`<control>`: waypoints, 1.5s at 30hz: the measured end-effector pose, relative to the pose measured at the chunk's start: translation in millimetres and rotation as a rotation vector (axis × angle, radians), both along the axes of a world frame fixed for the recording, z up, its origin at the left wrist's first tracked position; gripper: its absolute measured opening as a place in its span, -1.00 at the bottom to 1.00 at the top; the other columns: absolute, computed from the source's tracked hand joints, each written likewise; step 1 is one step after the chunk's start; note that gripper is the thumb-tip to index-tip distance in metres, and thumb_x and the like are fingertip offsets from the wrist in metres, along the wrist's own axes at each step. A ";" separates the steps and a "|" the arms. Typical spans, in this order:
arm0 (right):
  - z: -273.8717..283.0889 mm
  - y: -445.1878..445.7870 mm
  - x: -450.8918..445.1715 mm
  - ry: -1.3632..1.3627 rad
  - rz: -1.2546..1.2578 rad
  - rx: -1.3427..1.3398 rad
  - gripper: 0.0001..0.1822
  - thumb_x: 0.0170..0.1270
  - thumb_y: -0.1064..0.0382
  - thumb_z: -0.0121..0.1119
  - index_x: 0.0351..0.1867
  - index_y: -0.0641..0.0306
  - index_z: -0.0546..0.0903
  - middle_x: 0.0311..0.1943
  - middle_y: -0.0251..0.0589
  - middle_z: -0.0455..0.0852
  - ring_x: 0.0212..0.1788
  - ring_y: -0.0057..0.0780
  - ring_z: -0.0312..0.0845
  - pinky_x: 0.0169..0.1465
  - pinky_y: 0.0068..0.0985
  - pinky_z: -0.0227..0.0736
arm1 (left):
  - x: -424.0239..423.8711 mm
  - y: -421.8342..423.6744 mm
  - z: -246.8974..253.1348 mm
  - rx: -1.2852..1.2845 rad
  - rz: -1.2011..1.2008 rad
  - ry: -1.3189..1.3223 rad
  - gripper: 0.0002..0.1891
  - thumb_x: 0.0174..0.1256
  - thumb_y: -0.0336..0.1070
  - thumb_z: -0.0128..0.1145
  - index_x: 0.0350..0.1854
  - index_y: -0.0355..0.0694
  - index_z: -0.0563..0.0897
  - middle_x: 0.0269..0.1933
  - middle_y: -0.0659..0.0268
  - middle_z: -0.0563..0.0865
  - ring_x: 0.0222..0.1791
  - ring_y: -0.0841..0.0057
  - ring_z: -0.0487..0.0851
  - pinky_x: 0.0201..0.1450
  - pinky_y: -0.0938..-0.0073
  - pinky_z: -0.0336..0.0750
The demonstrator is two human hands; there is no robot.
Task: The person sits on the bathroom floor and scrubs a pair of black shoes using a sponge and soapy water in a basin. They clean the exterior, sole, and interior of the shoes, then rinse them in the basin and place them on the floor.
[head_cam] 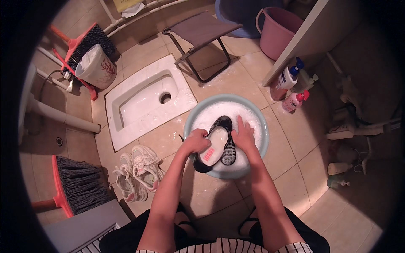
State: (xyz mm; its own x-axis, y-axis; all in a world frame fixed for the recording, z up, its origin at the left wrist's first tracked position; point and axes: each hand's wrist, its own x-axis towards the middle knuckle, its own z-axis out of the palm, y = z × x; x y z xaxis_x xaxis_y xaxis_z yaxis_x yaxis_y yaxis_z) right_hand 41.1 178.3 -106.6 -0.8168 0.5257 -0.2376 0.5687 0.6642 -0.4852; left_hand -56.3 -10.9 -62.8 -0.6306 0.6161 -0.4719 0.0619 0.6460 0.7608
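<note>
A round grey-blue plastic basin (265, 132) of white suds (205, 115) stands on the tiles before me. Over its near left side, my left hand (197, 141) grips a black shoe (202, 167) by its side. The opening faces up and shows a pale insole (218, 142) with pink marking. Against its right side lies a black ridged sole (228, 156) with foam on it; whether it belongs to a second shoe I cannot tell. My right hand (245, 134) is over the suds, fingers apart, its thumb against the black shoe's right edge.
White sneakers (144, 170) sit left of the basin, near a squat toilet (186, 95). A folding stool (202, 28) stands beyond. Pump bottles (284, 82) and a pink bucket (275, 41) are at right. A waste bin (98, 71) and a mop (80, 183) are at left.
</note>
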 end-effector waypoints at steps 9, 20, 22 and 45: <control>-34.1 16.6 -0.4 -0.321 0.293 0.119 -0.30 0.02 0.23 0.14 0.29 -0.08 0.27 0.23 0.24 0.25 0.21 0.10 0.26 0.18 -0.17 0.28 | 13.7 -14.2 -54.0 0.626 0.570 -0.914 -0.48 -0.15 -0.57 -0.03 0.04 -0.35 0.44 -0.09 0.14 0.60 -0.11 0.37 0.62 -0.06 0.40 0.57; 113.4 -21.3 24.2 0.255 -0.104 -0.961 -0.63 0.02 0.32 0.11 -0.10 0.43 0.53 -0.26 -0.24 0.56 -0.25 -0.50 0.45 -0.17 -0.57 0.37 | 32.5 7.8 -24.6 0.654 0.660 -0.741 -0.28 -0.20 -0.55 0.00 0.23 -0.36 0.28 -0.06 0.11 0.55 -0.09 0.38 0.56 0.00 0.44 0.47; 89.5 -27.6 33.9 0.380 0.053 -0.689 -0.57 0.02 0.26 0.14 -0.05 0.45 0.52 -0.30 -0.24 0.59 -0.28 -0.48 0.50 -0.18 -0.54 0.41 | 30.9 14.1 -11.2 0.598 0.648 -0.657 -0.28 -0.20 -0.54 -0.03 0.23 -0.37 0.28 -0.07 0.08 0.56 -0.12 0.40 0.57 -0.01 0.44 0.47; 78.5 -62.4 25.2 0.479 -0.342 -1.144 -0.62 0.17 0.36 0.03 0.02 0.51 0.48 -0.30 -0.31 0.60 -0.29 -0.67 0.48 -0.22 -0.71 0.38 | 36.0 16.2 -17.2 0.597 0.509 -1.024 -0.46 0.37 0.08 -0.13 0.15 -0.31 0.41 0.02 0.21 0.58 -0.05 0.50 0.58 0.03 0.45 0.50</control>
State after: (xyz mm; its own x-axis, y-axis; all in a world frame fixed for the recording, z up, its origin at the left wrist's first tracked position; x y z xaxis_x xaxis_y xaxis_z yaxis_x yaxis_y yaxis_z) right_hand 66.3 115.9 -28.1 -0.8101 0.4171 -0.4120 0.2384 -0.4077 -0.8814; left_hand -20.3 5.3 -79.9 -0.3722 0.6961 -0.6139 -0.8695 -0.0300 0.4931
